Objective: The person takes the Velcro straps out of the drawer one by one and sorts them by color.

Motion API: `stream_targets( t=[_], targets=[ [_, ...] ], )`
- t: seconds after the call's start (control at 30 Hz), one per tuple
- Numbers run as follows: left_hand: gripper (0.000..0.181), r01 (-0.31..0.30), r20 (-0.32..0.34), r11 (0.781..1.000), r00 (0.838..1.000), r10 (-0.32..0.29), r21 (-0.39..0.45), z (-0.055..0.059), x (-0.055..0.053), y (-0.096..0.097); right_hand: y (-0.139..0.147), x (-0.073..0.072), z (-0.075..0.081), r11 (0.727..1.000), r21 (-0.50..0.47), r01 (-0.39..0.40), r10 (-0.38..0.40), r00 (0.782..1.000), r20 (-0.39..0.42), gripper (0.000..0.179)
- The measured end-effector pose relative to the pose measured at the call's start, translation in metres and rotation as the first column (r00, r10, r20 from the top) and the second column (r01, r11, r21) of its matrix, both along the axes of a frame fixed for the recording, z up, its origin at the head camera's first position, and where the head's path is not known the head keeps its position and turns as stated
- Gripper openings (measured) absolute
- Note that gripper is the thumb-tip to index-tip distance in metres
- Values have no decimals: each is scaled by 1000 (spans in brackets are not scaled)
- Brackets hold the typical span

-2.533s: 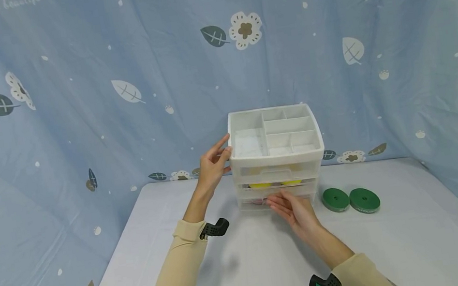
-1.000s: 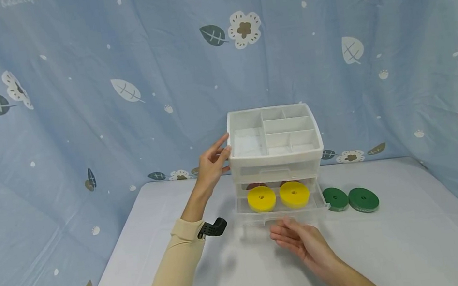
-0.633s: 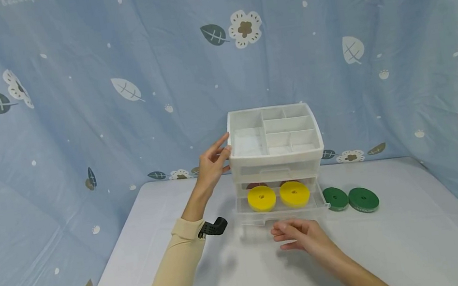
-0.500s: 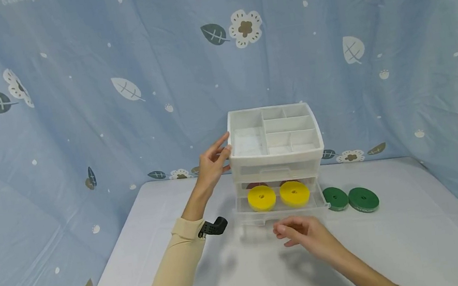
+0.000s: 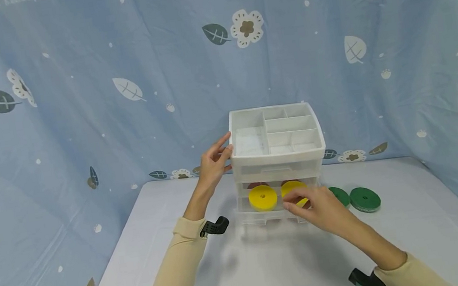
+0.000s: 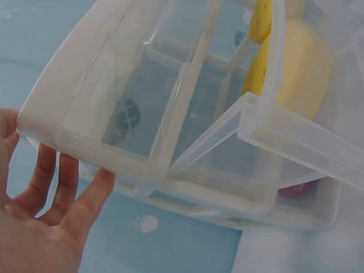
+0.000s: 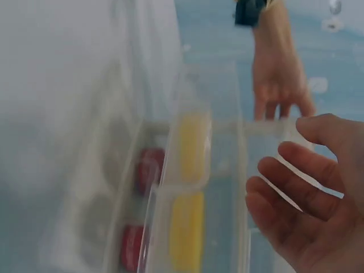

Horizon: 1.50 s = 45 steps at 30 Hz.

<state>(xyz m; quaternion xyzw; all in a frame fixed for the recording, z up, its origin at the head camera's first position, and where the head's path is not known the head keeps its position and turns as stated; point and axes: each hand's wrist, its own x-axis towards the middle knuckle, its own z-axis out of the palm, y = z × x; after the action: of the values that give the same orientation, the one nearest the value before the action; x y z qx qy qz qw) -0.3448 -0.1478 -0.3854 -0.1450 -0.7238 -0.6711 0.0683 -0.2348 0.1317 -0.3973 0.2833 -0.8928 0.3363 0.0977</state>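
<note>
My left hand [image 5: 211,166] rests its outstretched fingertips against the left side of a white plastic drawer unit [image 5: 277,158]. Below the closed top drawer, a clear drawer [image 5: 250,218] stands pulled out, with two yellow discs [image 5: 263,199] in it, each with a small centre hole. My right hand [image 5: 321,208] hovers above that drawer's right part, partly covering the right yellow disc [image 5: 291,185] in the head view. Its fingers are loosely bent, and the right wrist view shows nothing in them. Dark red discs [image 7: 150,170] show through the clear plastic below the yellow ones.
Two green discs [image 5: 365,199] lie on the white-covered table [image 5: 248,277] right of the unit; my right hand partly hides the nearer one. The unit's top tray [image 5: 248,141] has several compartments. A blue patterned curtain [image 5: 175,72] hangs behind.
The clear drawer has come out, uncovering the yellow discs. My right hand has left the drawer front and moved up and right over the right yellow disc. The left hand stays against the unit.
</note>
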Motion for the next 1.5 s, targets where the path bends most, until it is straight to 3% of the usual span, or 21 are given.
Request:
stream_targets(
  t=[0.17,0.37,0.63,1.0,1.5],
  targets=[
    [45,30,18,1000,999,-30,7,5,4,1,1,-15,-3,994,92,63,-60,998,-36,20],
    [47,51,6,999,999,-51,8,21,17,2,-6,-28,-5,982,182,56,-45,997,-63,23],
    [47,45,7,999,999,-45,12,24,19,3,-10,-35,-4,945,324,36,-60,996,65,35],
    [47,40,-11,999,999,-40,-1,23,18,1,-15,-45,-4,928,371,27,-83,987,136,41],
    [48,39,-5,999,999,-39,9,22,18,1,-18,-46,-5,924,378,53,-112,985,135,41]
  ],
)
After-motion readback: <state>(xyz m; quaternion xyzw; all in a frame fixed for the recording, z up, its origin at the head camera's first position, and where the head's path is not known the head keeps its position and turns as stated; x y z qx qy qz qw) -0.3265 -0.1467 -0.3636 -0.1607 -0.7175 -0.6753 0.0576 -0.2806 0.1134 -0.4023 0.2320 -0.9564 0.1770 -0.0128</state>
